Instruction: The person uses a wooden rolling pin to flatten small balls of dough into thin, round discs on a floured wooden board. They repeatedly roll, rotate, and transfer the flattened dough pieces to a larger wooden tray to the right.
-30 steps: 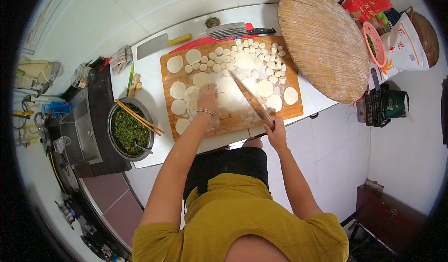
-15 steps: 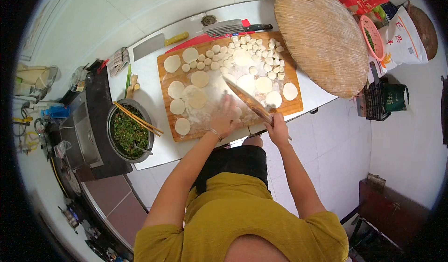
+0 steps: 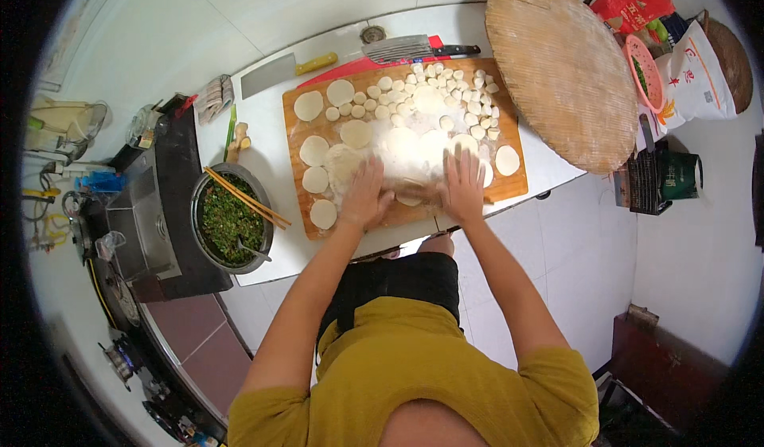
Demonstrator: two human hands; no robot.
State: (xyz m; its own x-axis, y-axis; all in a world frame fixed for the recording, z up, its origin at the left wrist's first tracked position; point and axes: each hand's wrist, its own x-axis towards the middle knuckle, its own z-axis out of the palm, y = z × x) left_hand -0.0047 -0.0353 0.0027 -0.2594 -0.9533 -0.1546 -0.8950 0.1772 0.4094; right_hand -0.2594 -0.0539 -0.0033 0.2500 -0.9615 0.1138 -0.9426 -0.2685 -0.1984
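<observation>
A wooden rolling pin (image 3: 411,189) lies crosswise near the front of the floury cutting board (image 3: 306,226), blurred by motion. Both hands press on it, palms down with fingers stretched out flat: my left hand (image 3: 364,195) over its left end, my right hand (image 3: 463,186) over its right end. Beneath the pin a pale dough round (image 3: 409,202) partly shows. Several flat dough wrappers (image 3: 315,151) lie around the board, some overlapping in the brightly lit middle. Small cut dough pieces (image 3: 474,107) are scattered along its far right part.
Left of the board stands a bowl of chopped green filling (image 3: 231,220), chopsticks (image 3: 247,198) across its rim. Behind the board lie a yellow-handled cleaver (image 3: 270,76) and a black-handled knife (image 3: 406,50). A large round woven lid (image 3: 561,77) overhangs the right side. A sink (image 3: 151,228) is farther left.
The rolling pin, earlier raised at a slant in my right hand, now lies level on the board. My left hand has moved left onto its end; my right hand has moved forward over the other.
</observation>
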